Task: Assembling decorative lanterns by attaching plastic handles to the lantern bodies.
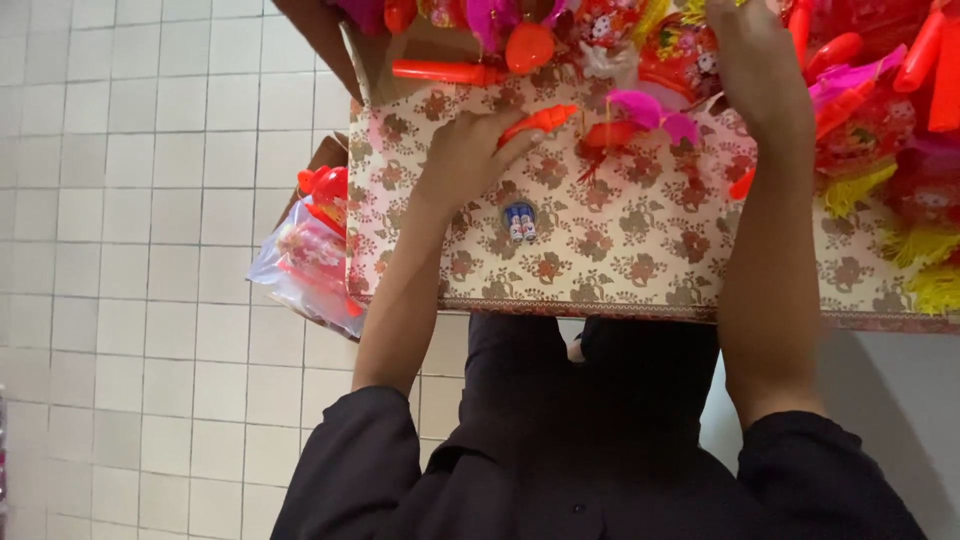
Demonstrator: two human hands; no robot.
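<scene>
- White square floor tiles point(150, 250) fill the left half of the view; a pale surface shows at the lower right.
- A table covered by a floral-patterned cloth point(620, 250) spans the centre and right, its near edge running across the middle of the frame.
- Toy pile point(850, 90): red, orange, pink and yellow plastic toys with fringes crowd the far side of the cloth, thickest toward the right.
- Left hand point(470, 150): rests on the cloth near the table's left end, palm down. Thumb and forefinger are closed on an orange plastic stick point(540, 120). The stick lies between the fingertips and projects to the right, past them, tilted slightly upward. The remaining fingers are curled loosely against the cloth.
- Right hand point(750, 50): reaches far into the toy pile at the top of the frame. Its fingers are cut off by the picture edge and hidden among the toys, so their opening and any hold cannot be determined.
- A pink feathered toy point(640, 110) lies on the cloth between the two hands, just right of the stick's tip.
- A small round sticker point(519, 222) sits on the cloth, near side of the left hand.
- A clear plastic bag point(305, 260) holding red toys hangs beside the table's left edge.
- Black sleeves point(600, 460) cover both arms from the elbows at the near edge.
</scene>
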